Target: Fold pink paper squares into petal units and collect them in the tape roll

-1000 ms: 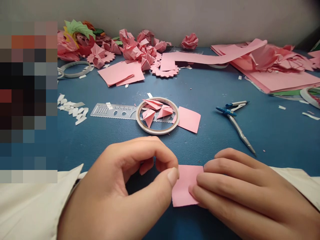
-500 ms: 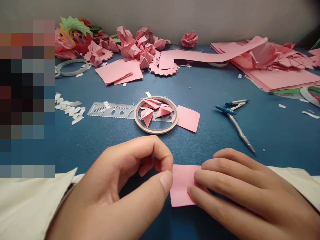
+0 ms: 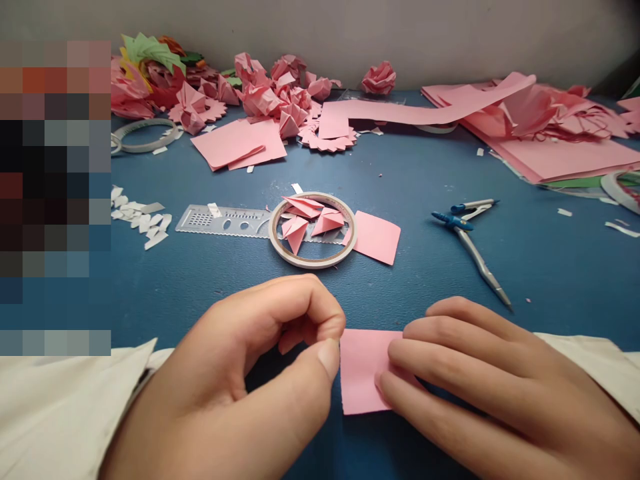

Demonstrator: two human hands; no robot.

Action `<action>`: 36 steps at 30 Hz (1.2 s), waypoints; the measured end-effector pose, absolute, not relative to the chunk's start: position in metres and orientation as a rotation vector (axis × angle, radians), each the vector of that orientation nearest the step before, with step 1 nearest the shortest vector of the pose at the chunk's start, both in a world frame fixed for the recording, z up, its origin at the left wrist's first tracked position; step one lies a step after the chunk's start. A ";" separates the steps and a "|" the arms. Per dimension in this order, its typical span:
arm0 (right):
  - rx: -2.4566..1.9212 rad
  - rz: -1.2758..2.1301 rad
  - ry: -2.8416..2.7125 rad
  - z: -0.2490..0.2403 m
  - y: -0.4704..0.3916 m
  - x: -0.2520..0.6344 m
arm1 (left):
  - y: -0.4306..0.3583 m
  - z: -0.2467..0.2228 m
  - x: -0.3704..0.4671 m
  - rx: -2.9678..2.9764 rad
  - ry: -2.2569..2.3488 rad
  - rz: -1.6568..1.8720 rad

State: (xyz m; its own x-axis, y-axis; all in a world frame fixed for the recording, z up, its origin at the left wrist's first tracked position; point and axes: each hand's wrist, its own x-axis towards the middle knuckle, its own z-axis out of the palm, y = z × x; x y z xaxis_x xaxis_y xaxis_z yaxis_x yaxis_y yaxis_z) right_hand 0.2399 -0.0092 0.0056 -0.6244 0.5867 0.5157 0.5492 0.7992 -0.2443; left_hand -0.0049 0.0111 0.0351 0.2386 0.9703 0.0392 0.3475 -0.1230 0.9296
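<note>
Right hand (image 3: 493, 380) open on one pink square (image 3: 363, 373), left hand (image 3: 250, 373) pinched, grasp unclear; toward the desk's (image 3: 410, 173) back edge, one roll (image 3: 274, 247) rings three folded pieces (image 3: 295, 232).

Paper flowers crowd the back of a blue counter (image 3: 410, 283) at a papercraft work spot, pushed up against a plain, pale wall (image 3: 425, 40). Crumpled and pleated pink blooms (image 3: 263, 100) sit near stacked pink sheets (image 3: 580, 159), while a clear stencil ruler (image 3: 257, 228), a roll of tape (image 3: 313, 265) and a drawing compass (image 3: 479, 260) lie within arm's reach. White clippings (image 3: 150, 225) litter the surface, and a small pink square (image 3: 360, 377) lies at the near side. Whether the room is a home, a classroom or a studio cannot be told from here.
</note>
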 end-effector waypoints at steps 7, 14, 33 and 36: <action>-0.913 0.066 -2.331 0.001 -0.014 0.233 | 0.010 0.033 -0.004 1.701 1.301 0.868; -0.934 0.039 -2.335 0.000 -0.016 0.235 | 0.007 0.029 -0.007 1.767 1.351 0.842; -0.999 0.059 -2.212 0.008 -0.012 0.231 | 0.029 0.035 0.000 1.992 1.309 0.730; -0.888 0.160 -2.460 0.018 -0.004 0.243 | 0.028 0.037 0.000 2.007 1.285 0.737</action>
State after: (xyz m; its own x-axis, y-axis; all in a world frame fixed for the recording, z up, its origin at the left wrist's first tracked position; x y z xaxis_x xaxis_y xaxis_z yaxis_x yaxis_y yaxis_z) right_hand 0.2426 -0.0043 0.0182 -0.6527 0.6247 0.4286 0.5637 0.7784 -0.2761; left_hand -0.0004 0.0284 0.0368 0.3659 0.9233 0.1166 0.5671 -0.3206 0.7587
